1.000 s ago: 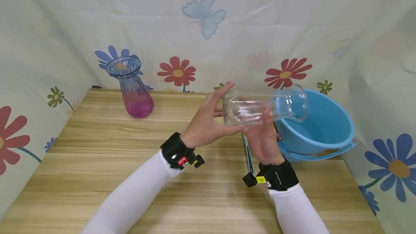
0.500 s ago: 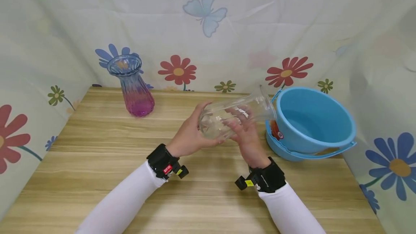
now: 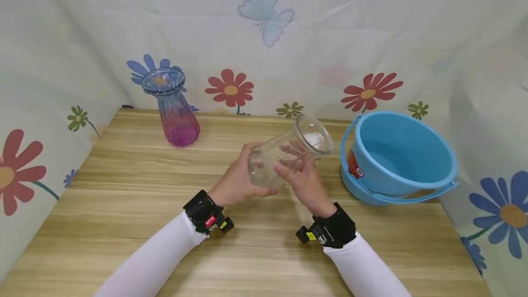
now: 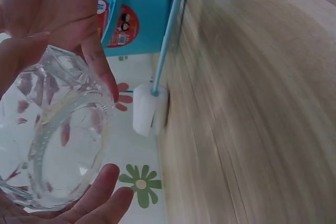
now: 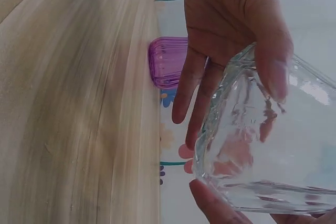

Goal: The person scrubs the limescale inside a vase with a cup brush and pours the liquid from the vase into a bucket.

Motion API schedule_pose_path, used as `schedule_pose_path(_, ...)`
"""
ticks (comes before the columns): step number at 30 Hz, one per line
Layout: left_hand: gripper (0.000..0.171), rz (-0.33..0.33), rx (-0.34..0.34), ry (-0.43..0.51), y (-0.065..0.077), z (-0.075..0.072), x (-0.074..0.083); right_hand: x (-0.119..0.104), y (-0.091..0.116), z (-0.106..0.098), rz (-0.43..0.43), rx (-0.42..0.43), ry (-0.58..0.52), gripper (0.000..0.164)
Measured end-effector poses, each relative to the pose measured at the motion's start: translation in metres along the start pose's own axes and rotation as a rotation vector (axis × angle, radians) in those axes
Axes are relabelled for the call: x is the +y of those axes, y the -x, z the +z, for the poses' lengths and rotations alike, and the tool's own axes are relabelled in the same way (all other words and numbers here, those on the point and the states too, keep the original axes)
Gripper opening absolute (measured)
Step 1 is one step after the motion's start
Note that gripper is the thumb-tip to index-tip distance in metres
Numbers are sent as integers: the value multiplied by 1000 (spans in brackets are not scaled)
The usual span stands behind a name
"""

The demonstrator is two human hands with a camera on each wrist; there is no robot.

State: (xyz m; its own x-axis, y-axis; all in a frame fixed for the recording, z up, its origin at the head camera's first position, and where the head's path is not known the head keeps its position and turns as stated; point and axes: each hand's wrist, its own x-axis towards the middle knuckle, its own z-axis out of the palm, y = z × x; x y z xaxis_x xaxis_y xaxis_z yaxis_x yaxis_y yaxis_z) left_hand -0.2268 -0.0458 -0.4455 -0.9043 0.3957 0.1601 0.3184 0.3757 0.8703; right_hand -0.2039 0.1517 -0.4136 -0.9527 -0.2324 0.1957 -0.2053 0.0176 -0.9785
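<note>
A clear glass vase (image 3: pixel 264 168) is held above the table, tilted with its mouth up and to the right. My left hand (image 3: pixel 233 182) grips it round the base end, thumb on the near side. The right hand (image 3: pixel 309 189) grips the body below the neck, its thumb lying across the glass. In the left wrist view the thick base of the glass vase (image 4: pixel 68 156) faces the camera. The fingers behind it show through the glass.
A blue-to-pink ribbed vase (image 3: pixel 177 116) stands at the back left. A blue bucket (image 3: pixel 373 175) with its handle lowered stands at the right. In the left wrist view, a white-headed brush (image 4: pixel 144 111) with a blue handle lies on the wooden table (image 4: pixel 247 103).
Both hands have drawn the clear vase left and down, away from the bucket. It has gone from lying nearly level to mouth tilted upward, with the opening now showing.
</note>
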Motion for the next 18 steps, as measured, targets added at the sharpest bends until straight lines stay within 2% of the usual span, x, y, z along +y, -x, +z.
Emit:
schedule_pose_path(2, 117, 2, 1, -29, 0, 1, -2, -6, 2, 3, -2, -4, 33, 70)
schedule_pose_path(5, 118, 18, 5, -70, 0, 2, -6, -11, 1, 7, -55, -9, 109, 64)
schedule_pose_path(9, 119, 40, 21, -72, 0, 3, -11, -1, -3, 10, -110, -24, 224, 69)
schedule_pose_path(13, 120, 60, 55, -71, 1, 2, -16, 16, -8, 15, -76, -41, 313, 80)
schedule_pose_path(18, 115, 84, 98, -80, 4, -2, -22, 16, -9, 25, -61, -42, 354, 81)
